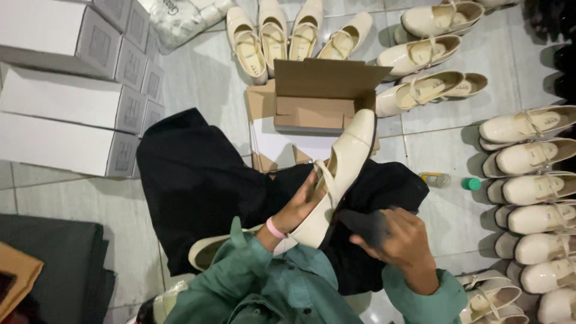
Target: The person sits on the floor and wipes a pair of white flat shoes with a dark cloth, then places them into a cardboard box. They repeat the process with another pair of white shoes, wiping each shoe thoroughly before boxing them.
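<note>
The left hand [302, 207] was tucked inside a cream strapped shoe [336, 174], fingers closed against its inner side, holding it toe-up over the lap. Just to the right of it, the right hand [403, 240] was clamped on a dark cloth [367, 225] that touched the shoe's heel end. Beyond the shoe's toe stood an open cardboard box [318, 99], and further right lay rows of matching cream shoes [534, 180].
</note>
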